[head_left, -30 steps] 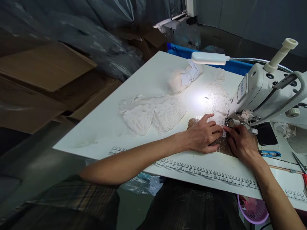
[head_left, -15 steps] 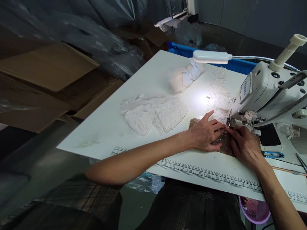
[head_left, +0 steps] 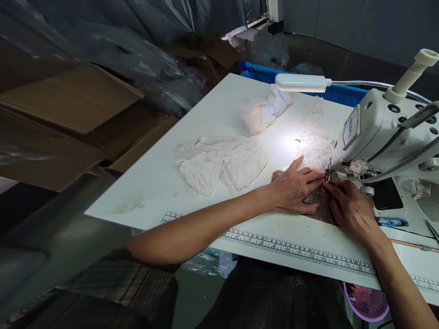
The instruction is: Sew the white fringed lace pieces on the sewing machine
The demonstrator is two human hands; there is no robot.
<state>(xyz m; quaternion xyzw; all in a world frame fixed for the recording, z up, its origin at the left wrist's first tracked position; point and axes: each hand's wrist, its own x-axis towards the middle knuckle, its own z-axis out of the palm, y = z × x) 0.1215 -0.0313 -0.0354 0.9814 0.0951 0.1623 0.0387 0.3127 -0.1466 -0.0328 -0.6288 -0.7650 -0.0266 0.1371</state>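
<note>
While looking down in the head view, finds the left hand (head_left: 297, 191) laid palm down, with thumb and fingers spread wide and fingertips close beside the metal parts (head_left: 331, 177) under the head of the sewing machine (head_left: 358, 128). Shows the right hand (head_left: 350, 208) opposite, with thumb and index finger held narrow at the same spot. Cannot tell whether pinching cloth there. Sees the white lace (head_left: 317, 157) just beyond the left fingertips, stretching away from the grip, with its near end hidden at the machine. Shows a brown plate (head_left: 318, 209) beneath and between both hands. Finds ruffled white fabric (head_left: 219, 164) left of the grip, lying flat on the table (head_left: 202, 121), with a pale cloth bundle (head_left: 269, 109) farther beyond. Sees a white lamp (head_left: 303, 83) above and beyond the left hand. Shows a dark flat rectangle (head_left: 387, 193) right of the grip, with blue snips (head_left: 393, 222) just nearer. Finds a printed ruler (head_left: 298, 246) on the near side of the grip, along the table edge, and a purple basket (head_left: 371, 307) below that.
</note>
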